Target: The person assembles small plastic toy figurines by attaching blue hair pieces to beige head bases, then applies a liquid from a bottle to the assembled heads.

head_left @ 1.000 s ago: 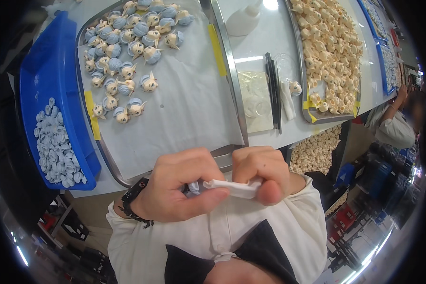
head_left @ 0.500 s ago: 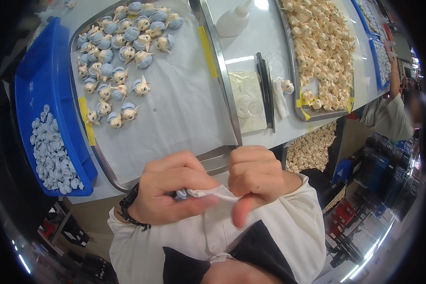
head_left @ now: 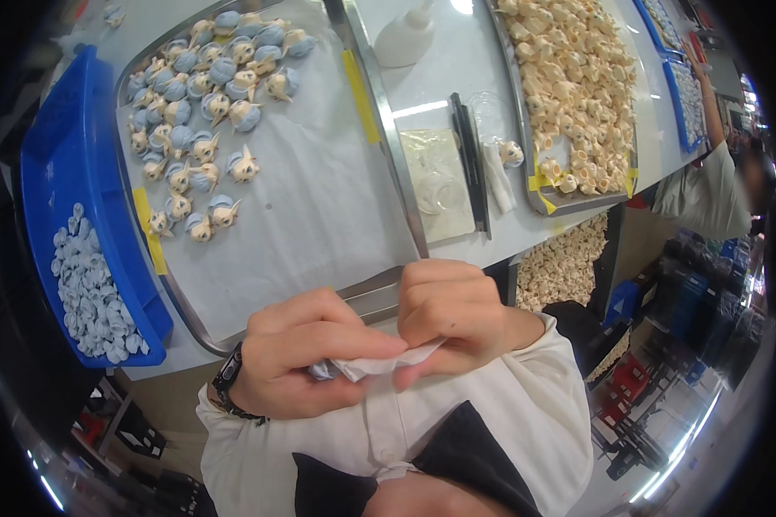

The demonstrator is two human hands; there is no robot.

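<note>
Here, low in the middle of the frame, a small pale-blue piece [head_left: 322, 370] peeks out of the left hand [head_left: 306, 362], wrapped at one end by a white cloth strip [head_left: 388, 362]. The strip's long axis runs roughly level across the picture, from the left hand's curled fingers rightward and slightly up to the right hand [head_left: 453, 319]. Both hands are closed: the left is clenched round the blue piece and the strip's near end, the right pinches the strip's far end between thumb and fingertips. The two hands almost touch, so neither is plainly the nearer; the piece itself sits inside the left grip. The cloth looks soft and creased, the blue piece smooth and moulded.

Above them a metal tray [head_left: 379, 129] lined with white paper holds rows of small figurine heads [head_left: 203, 129], cream faces under blue caps. At the left edge, a blue plastic bin [head_left: 69, 155] holds loose blue parts. Upper right, a second tray [head_left: 535, 202] is heaped with cream-coloured pieces.
</note>
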